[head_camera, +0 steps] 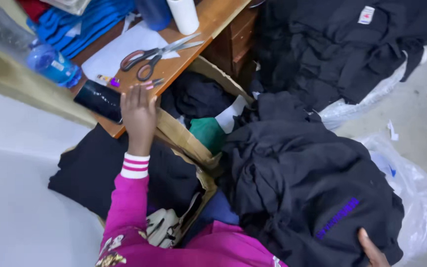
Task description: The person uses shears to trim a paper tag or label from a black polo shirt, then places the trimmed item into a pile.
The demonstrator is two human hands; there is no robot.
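Observation:
My left hand (138,113), in a pink sleeve with a striped cuff, reaches up to the corner of a wooden table (213,20). Its fingertips rest at a small thread snipper with a pink handle (151,83), and I cannot see a grip on it. A black phone (100,100) lies just left of that hand. Large scissors (154,54) lie farther up on a white paper (114,52). A black garment with purple print (302,183) is bunched on my lap. My right hand (371,249) shows only partly at the bottom edge, against this garment.
An open cardboard box (184,136) below the table holds dark clothes and a green cloth (207,132). A heap of black garments (342,44) lies at the upper right, on clear plastic (416,193). On the table stand a blue-based bottle (50,62), folded blue fabric (85,22) and a white roll (184,15).

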